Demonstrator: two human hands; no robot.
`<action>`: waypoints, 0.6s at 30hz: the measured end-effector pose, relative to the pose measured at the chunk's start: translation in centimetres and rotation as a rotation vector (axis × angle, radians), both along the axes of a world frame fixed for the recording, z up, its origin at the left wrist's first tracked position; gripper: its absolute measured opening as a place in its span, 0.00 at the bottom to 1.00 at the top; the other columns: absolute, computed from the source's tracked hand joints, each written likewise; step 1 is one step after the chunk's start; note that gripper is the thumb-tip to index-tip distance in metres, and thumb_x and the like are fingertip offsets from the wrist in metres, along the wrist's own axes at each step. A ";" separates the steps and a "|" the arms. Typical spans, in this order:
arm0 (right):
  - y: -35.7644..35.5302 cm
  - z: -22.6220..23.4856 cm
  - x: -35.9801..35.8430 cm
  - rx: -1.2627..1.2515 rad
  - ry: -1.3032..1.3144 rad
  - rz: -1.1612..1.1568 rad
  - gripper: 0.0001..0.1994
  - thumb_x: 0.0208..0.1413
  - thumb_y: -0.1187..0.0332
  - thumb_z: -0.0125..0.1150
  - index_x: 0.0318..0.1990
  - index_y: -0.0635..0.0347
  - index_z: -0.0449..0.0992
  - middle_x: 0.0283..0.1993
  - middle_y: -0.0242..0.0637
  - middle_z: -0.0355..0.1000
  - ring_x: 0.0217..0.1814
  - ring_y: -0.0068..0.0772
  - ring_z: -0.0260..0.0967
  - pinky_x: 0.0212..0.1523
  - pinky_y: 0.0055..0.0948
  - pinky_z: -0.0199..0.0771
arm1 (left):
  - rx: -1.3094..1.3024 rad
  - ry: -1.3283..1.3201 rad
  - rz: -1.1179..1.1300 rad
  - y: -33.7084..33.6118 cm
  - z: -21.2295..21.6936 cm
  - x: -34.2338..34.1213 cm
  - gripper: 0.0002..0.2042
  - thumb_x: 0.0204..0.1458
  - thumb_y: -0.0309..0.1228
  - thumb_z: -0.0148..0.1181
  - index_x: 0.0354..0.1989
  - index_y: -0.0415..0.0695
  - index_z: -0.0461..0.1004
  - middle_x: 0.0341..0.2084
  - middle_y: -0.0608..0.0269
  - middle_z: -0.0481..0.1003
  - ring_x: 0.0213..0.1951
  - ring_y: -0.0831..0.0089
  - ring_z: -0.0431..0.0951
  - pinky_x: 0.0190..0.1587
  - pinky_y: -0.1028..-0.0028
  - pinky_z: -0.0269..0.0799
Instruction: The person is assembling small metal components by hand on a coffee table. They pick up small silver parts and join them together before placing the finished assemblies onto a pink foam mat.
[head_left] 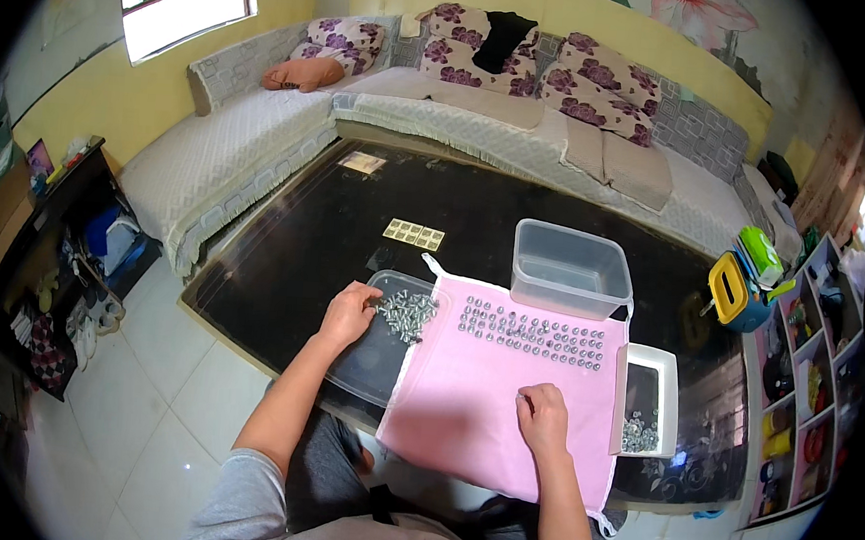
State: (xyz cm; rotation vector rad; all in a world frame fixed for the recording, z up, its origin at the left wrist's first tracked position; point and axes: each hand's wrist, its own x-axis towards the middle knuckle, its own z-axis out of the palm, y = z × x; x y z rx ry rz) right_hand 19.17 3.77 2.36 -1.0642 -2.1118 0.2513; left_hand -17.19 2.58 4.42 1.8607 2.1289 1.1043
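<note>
My left hand (349, 312) is at the left edge of a heap of small silver bolts (407, 314). Its fingers are bent together, and whatever they grip is too small to make out. The heap lies on a clear plastic lid (364, 358), partly under the left side of a pink cloth (472, 423). Over the cloth's near right part, my right hand (545, 416) is closed in a pinch; a tiny thing at its fingertips cannot be told. Several rows of small round metal pieces (532, 333) stand on the cloth beyond it.
A clear plastic tub (569, 298) stands at the cloth's far edge. To the right, a white tray (666, 397) holds small metal nuts (639, 433). A card of square stickers (414, 234) lies on the black table (295, 230). A blue-and-yellow container (730, 289) is at the table's right end.
</note>
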 end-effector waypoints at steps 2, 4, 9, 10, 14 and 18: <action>0.0 -0.1 0.0 0.007 0.021 -0.004 0.04 0.39 0.75 0.59 0.25 0.61 0.72 0.27 0.40 0.66 0.32 0.41 0.64 0.34 0.34 0.66 | -0.092 0.055 -0.021 0.4 -0.4 -0.7 0.12 0.38 0.21 0.58 0.34 0.42 0.74 0.31 0.56 0.72 0.32 0.64 0.74 0.35 0.71 0.70; -0.1 -0.2 0.0 0.009 0.035 -0.006 0.04 0.39 0.75 0.59 0.25 0.61 0.72 0.27 0.40 0.66 0.32 0.40 0.64 0.34 0.34 0.66 | -0.148 0.093 -0.039 0.7 -0.7 -1.2 0.11 0.37 0.22 0.59 0.33 0.41 0.74 0.29 0.57 0.72 0.31 0.64 0.74 0.35 0.71 0.70; -0.1 -0.1 0.1 0.002 0.050 -0.002 0.04 0.38 0.75 0.59 0.25 0.61 0.72 0.27 0.39 0.66 0.33 0.40 0.64 0.34 0.34 0.66 | -0.153 0.093 -0.046 0.7 -0.8 -1.8 0.08 0.36 0.24 0.62 0.28 0.39 0.74 0.20 0.60 0.73 0.24 0.69 0.75 0.31 0.75 0.71; -0.1 -0.1 0.0 0.014 0.052 0.003 0.03 0.39 0.75 0.59 0.25 0.61 0.72 0.27 0.39 0.67 0.32 0.41 0.64 0.33 0.33 0.66 | -0.143 0.010 -0.025 0.3 -0.7 -1.7 0.07 0.37 0.24 0.62 0.27 0.38 0.74 0.19 0.60 0.73 0.24 0.71 0.75 0.30 0.75 0.71; -0.1 -0.5 0.2 -0.075 0.151 -0.028 0.03 0.41 0.75 0.59 0.25 0.62 0.73 0.26 0.37 0.68 0.27 0.34 0.65 0.30 0.28 0.67 | -0.115 -0.342 -0.016 -0.5 0.9 0.9 0.06 0.38 0.25 0.63 0.25 0.38 0.73 0.17 0.64 0.74 0.22 0.82 0.73 0.28 0.81 0.69; -0.4 -1.3 -1.0 -0.509 0.521 -0.005 0.02 0.46 0.76 0.59 0.27 0.64 0.73 0.28 0.33 0.70 0.26 0.21 0.66 0.27 0.19 0.67 | -0.093 -0.808 -0.238 -1.3 -0.4 6.8 0.06 0.41 0.23 0.62 0.29 0.38 0.73 0.23 0.64 0.75 0.25 0.83 0.73 0.29 0.83 0.70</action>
